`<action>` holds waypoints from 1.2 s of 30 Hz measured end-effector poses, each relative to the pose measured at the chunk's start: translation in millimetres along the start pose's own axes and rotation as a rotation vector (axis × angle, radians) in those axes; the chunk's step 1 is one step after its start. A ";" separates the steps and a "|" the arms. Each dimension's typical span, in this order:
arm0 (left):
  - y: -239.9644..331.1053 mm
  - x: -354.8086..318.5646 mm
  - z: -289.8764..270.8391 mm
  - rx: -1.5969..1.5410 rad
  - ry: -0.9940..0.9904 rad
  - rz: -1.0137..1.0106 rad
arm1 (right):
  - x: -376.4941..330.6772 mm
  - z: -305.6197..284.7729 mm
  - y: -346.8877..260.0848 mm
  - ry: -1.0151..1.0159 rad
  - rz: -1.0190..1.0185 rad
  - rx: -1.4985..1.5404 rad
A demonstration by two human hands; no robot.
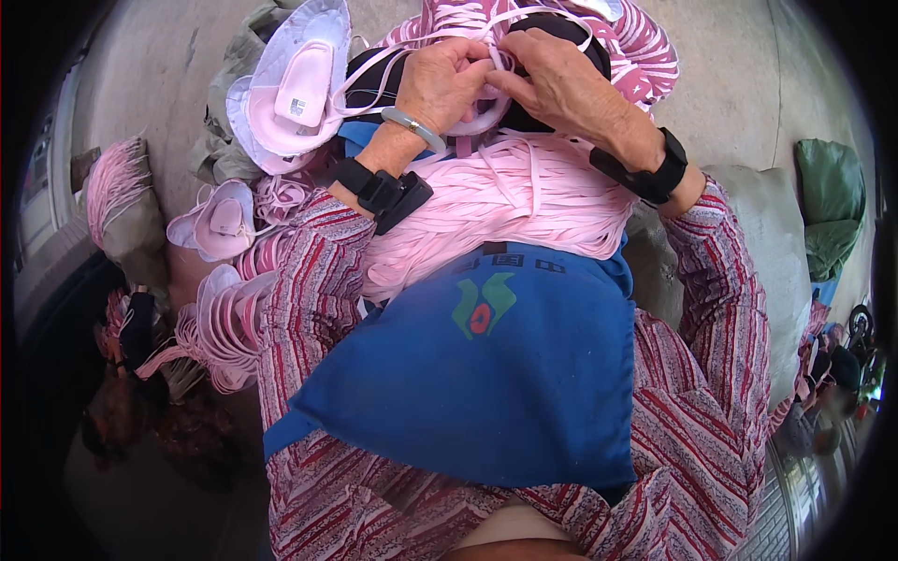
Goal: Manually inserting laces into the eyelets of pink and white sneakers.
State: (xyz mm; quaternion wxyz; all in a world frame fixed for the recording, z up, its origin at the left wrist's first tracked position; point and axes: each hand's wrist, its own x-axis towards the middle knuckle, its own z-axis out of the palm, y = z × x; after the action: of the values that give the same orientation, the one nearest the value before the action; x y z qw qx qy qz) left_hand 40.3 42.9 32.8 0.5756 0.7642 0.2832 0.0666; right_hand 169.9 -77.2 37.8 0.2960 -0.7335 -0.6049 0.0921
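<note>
At the top centre my left hand (444,84) and my right hand (558,79) meet over a pink shoe upper (484,120). The fingers of both hands are closed in a pinch on a thin pink shoelace (499,58), though the fingertips partly cover the exact grip. A loop of lace trails left from my left hand toward a pale pink and white shoe upper (304,98). Below my wrists, a thick bundle of loose pink laces (510,201) lies across my lap, over a blue apron (552,374).
More pink shoe uppers (229,313) are stacked at my left, with a single one (224,224) above them. Striped pink uppers (645,61) lie beyond my right hand. Farther left, pink laces (119,182) top a sack. A grey sack (758,234) and a green sack (828,201) stand at right.
</note>
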 end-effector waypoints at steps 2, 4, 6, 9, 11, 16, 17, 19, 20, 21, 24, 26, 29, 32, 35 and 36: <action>-1.5 0.4 0.7 -0.020 0.010 0.007 | -1.4 -0.8 0.6 -0.053 -0.049 -0.100; -4.5 0.8 -2.1 0.035 0.033 0.089 | 0.3 -3.8 2.1 -0.095 -0.094 -0.103; -9.8 -1.4 -10.7 -0.023 0.000 0.027 | 0.8 -8.2 5.0 -0.210 0.142 -0.034; -15.8 -9.7 -32.9 -0.186 -0.049 -0.054 | 1.4 -8.9 5.1 -0.163 0.163 -0.015; -13.7 -17.6 -49.1 -0.279 -0.036 -0.093 | -0.6 -8.8 2.1 -0.003 0.015 -0.010; 20.1 -57.7 -71.4 -0.312 -0.182 -0.074 | -6.2 -5.3 -22.5 0.059 -0.167 -0.158; 26.9 -64.9 -67.2 -0.342 -0.268 -0.049 | -5.6 -3.9 -29.1 -0.073 -0.194 -0.108; 34.0 -77.9 -55.3 -0.373 -0.380 0.025 | 0.9 -3.7 -40.7 -0.167 -0.342 -0.013; 33.8 -82.1 -53.2 -0.382 -0.390 -0.073 | 5.3 -4.7 -45.5 -0.278 -0.332 0.020; 31.2 -86.8 -50.1 -0.413 -0.402 -0.103 | 7.4 -9.7 -48.8 -0.295 -0.349 -0.006; 9.9 -92.1 -50.5 -0.791 -0.379 -0.178 | 7.4 -25.2 -58.7 -0.436 -0.255 0.007; -8.3 -94.6 -50.8 -1.019 -0.373 -0.320 | -3.3 -31.4 -71.7 -0.403 -0.264 0.287; -31.3 -91.2 -26.3 -1.036 -0.407 -0.317 | -6.8 -25.6 -87.3 -0.388 -0.279 0.404; -46.6 -73.3 7.7 -0.762 -0.188 -0.043 | -5.1 -22.4 -93.6 -0.314 -0.250 0.478; -54.5 -56.1 26.3 -0.568 0.003 0.220 | -4.6 -30.7 -90.4 -0.371 -0.180 0.449; -54.2 -52.1 28.4 -1.003 -0.067 -0.132 | -4.1 -32.4 -90.1 -0.322 -0.180 0.481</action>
State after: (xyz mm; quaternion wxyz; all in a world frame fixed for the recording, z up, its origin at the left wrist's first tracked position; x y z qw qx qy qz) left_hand -10.1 2.0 -14.5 0.8836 0.3758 0.2453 0.1335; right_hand 109.8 -83.1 112.3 0.3685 -0.5619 -0.6673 0.3211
